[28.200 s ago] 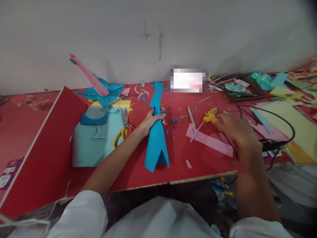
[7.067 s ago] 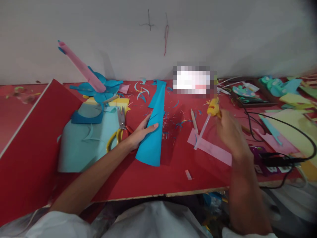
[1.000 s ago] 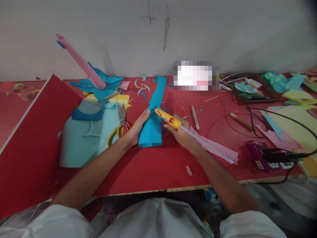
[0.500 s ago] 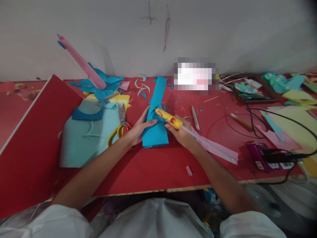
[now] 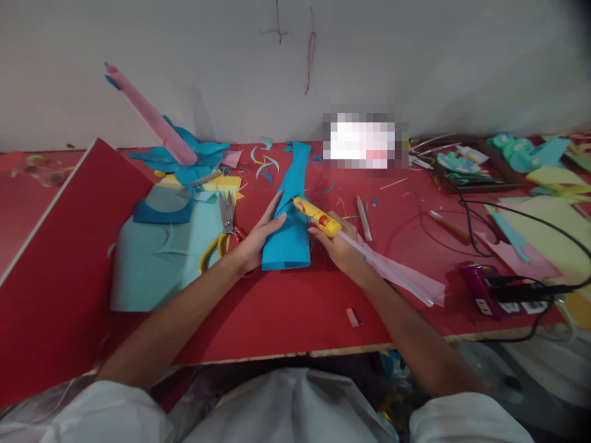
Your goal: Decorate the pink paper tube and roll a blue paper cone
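A long strip of blue paper (image 5: pixel 289 243), folded or curled over itself, lies in front of me, its far end pointing at the wall. My left hand (image 5: pixel 259 239) grips its left edge, thumb on top and fingers partly hidden. In my right hand (image 5: pixel 340 245) is a yellow glue gun (image 5: pixel 318 217) with a long clear glue stick out of its back. The nozzle is at the right side of the blue paper, by the fold; whether it touches I cannot tell. Scissors (image 5: pixel 225 229) with yellow and red handles lie just left of my left hand.
Left stand a red board (image 5: pixel 60 264), pale blue sheets (image 5: pixel 152 271) and a blue paper flower with a pink tube (image 5: pixel 152 114). Right are a pink paper strip (image 5: pixel 410 278), a purple box (image 5: pixel 482 292) with black cables and a dark tray (image 5: pixel 489 184). Paper scraps litter the back.
My left hand has shifted the near end of the blue paper slightly left and turned it. The glue gun's nozzle has moved a little right and away from me.
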Action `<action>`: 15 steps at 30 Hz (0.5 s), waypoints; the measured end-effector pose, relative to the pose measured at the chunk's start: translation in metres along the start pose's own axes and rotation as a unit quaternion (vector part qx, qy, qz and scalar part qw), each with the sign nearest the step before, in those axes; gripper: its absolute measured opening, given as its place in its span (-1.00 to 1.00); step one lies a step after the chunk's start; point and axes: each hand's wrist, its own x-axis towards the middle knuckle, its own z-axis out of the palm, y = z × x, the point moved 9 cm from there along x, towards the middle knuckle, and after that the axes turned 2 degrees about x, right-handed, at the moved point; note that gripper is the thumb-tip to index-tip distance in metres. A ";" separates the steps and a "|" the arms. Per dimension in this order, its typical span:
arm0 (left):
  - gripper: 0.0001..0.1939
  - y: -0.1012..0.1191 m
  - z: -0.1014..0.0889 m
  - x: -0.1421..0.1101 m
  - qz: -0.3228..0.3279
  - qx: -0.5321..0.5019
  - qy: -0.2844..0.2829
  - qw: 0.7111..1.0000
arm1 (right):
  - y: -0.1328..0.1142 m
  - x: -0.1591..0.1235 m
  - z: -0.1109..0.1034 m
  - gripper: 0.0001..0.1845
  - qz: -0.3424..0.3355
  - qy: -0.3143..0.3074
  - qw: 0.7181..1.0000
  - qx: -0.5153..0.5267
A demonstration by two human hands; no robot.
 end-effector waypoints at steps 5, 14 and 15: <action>-0.03 0.004 0.005 0.001 0.020 -0.031 -0.023 0.999 | 0.000 0.001 0.000 -0.44 0.000 0.007 1.000 0.003; 0.04 -0.005 -0.007 0.008 0.004 -0.042 0.035 0.999 | -0.017 0.001 -0.001 -0.52 -0.040 -0.031 0.998 0.041; 0.00 -0.004 -0.007 0.008 0.009 -0.045 0.032 0.998 | -0.019 0.001 -0.001 -0.53 -0.037 -0.035 0.998 0.039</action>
